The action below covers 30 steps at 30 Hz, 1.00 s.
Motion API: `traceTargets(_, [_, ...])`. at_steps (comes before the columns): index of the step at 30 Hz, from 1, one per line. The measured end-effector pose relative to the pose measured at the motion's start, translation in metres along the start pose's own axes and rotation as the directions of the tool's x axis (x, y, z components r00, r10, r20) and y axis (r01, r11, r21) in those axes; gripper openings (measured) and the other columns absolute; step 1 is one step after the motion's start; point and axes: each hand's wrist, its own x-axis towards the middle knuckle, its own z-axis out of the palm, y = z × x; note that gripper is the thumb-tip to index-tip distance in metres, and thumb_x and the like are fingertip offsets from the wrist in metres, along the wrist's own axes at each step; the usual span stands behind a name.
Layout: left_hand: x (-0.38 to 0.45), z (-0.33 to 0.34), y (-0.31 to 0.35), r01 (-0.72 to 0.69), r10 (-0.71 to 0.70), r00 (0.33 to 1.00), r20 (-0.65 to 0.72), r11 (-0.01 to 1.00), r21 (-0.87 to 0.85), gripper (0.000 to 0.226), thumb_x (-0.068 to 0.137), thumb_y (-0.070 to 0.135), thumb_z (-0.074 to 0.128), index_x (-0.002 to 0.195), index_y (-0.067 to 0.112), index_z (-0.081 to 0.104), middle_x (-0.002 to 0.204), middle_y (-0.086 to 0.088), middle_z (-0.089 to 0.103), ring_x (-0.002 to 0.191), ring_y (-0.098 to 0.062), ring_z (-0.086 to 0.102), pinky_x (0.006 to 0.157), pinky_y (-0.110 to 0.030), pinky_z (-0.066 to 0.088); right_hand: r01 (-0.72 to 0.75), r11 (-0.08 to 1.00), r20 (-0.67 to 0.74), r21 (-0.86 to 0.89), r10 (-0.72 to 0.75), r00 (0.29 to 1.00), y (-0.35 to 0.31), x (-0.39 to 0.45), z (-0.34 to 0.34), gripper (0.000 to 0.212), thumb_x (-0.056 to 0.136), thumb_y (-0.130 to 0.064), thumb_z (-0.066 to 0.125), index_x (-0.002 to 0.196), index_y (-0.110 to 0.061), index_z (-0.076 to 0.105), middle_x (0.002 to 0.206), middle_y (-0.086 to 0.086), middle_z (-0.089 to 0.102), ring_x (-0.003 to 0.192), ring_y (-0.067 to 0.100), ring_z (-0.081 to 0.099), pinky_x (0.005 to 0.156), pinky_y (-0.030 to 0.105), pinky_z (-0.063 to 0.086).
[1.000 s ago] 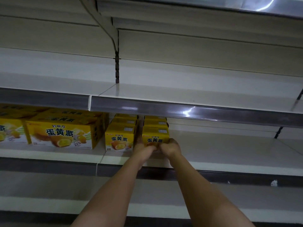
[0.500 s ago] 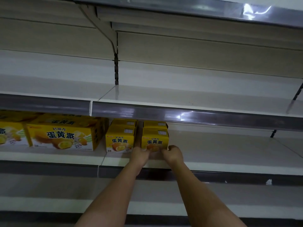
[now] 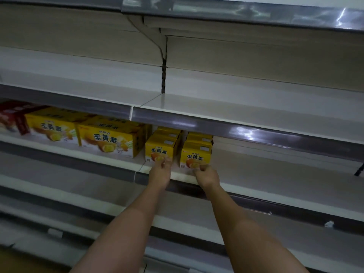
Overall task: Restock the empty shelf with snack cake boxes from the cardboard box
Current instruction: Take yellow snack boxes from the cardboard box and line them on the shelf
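The left hand (image 3: 160, 171) touches the left small yellow box (image 3: 160, 152) with loosely curled fingers; the right hand (image 3: 206, 175), curled, holds nothing below the right small yellow box (image 3: 195, 157).

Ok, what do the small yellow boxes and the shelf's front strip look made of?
Small yellow boxes: apparently printed cardboard, slightly glossy, with crisp folded edges. Shelf's front strip: probably clear glossy plastic over a grey rail; it shows bright light glare. Can't confirm either by look alone.
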Motion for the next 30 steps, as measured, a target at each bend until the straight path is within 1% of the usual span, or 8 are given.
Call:
traceTargets(6, [-0.05,-0.037,-0.024,0.099,-0.108,0.978,-0.179,0.993,-0.057,0.04,0.102,0.03,0.038,0.129,0.003,0.052,0.132,-0.017,0.052,0.121,-0.034,0.048,0.098,-0.036,0.038,0.082,0.993,0.171,-0.083,-0.066,0.983,-0.002,-0.036,0.019,0.042,0.094,-0.025,0.052,0.129,-0.002,0.054,0.132,0.015,0.054,0.12,0.03,0.051,0.097,0.032,0.04])
traceTargets(9, [-0.083,-0.059,-0.048,0.163,-0.182,0.942,-0.281,0.983,-0.089,0.038,0.102,0.029,0.038,0.125,0.004,0.056,0.127,-0.017,0.056,0.116,-0.033,0.051,0.095,-0.034,0.039,0.117,0.991,0.27,-0.069,-0.095,0.958,0.003,-0.055,0.037,0.036,0.094,-0.022,0.054,0.123,0.0,0.057,0.123,0.016,0.059,0.11,0.03,0.055,0.095,0.036,0.043])
traceTargets(13, [-0.132,-0.09,-0.084,0.246,-0.29,0.883,-0.368,0.956,-0.163,0.04,0.102,0.029,0.037,0.131,0.004,0.05,0.136,-0.017,0.05,0.121,-0.03,0.047,0.1,-0.035,0.037,0.111,0.991,0.432,-0.071,-0.07,0.899,0.017,-0.086,0.073,0.034,0.092,-0.023,0.055,0.116,0.001,0.059,0.105,0.01,0.056,0.097,0.02,0.05,0.093,0.035,0.043])
traceTargets(15, [-0.155,-0.106,-0.101,0.309,-0.351,0.837,-0.42,0.936,-0.167,0.044,0.103,0.032,0.035,0.136,0.006,0.047,0.143,-0.014,0.045,0.129,-0.032,0.042,0.103,-0.037,0.035,0.115,0.991,0.5,-0.068,-0.066,0.863,0.023,-0.103,0.092,0.036,0.092,-0.024,0.056,0.117,0.002,0.058,0.11,0.012,0.057,0.106,0.021,0.053,0.094,0.031,0.041])
traceTargets(17, [-0.175,-0.124,-0.118,0.343,-0.398,0.788,-0.471,0.918,-0.201,0.044,0.103,0.031,0.036,0.138,0.005,0.045,0.142,-0.015,0.045,0.129,-0.033,0.042,0.103,-0.038,0.036,0.169,0.98,0.575,-0.107,-0.078,0.815,0.026,-0.123,0.108,0.026,0.093,-0.026,0.055,0.105,-0.004,0.057,0.109,0.01,0.055,0.104,0.018,0.053,0.091,0.028,0.041])
traceTargets(21, [-0.212,-0.155,-0.152,0.393,-0.487,0.69,-0.535,0.874,-0.288,0.048,0.103,0.03,0.037,0.14,0.0,0.039,0.143,-0.018,0.043,0.13,-0.035,0.041,0.105,-0.041,0.034,0.195,0.971,0.666,-0.141,-0.053,0.744,0.024,-0.163,0.139,0.046,0.095,-0.025,0.052,0.135,-0.004,0.049,0.136,0.012,0.052,0.123,0.028,0.05,0.098,0.031,0.04])
traceTargets(25, [-0.251,-0.187,-0.181,0.416,-0.542,0.598,-0.591,0.839,-0.349,0.048,0.103,0.032,0.036,0.134,-0.004,0.044,0.137,-0.021,0.047,0.126,-0.036,0.044,0.102,-0.04,0.035,0.235,0.959,0.746,-0.155,-0.042,0.665,0.019,-0.208,0.171,0.044,0.095,-0.026,0.053,0.132,-0.003,0.051,0.133,0.013,0.055,0.12,0.027,0.052,0.096,0.029,0.041])
traceTargets(30, [-0.305,-0.237,-0.215,0.42,-0.592,0.491,-0.64,0.804,-0.422,0.047,0.102,0.033,0.038,0.128,-0.004,0.052,0.13,-0.019,0.054,0.12,-0.035,0.05,0.095,-0.035,0.038,0.266,0.948,0.813,-0.172,-0.015,0.581,0.006,-0.267,0.221,0.052,0.094,-0.029,0.054,0.139,-0.005,0.044,0.141,0.013,0.047,0.128,0.03,0.046,0.106,0.037,0.038])
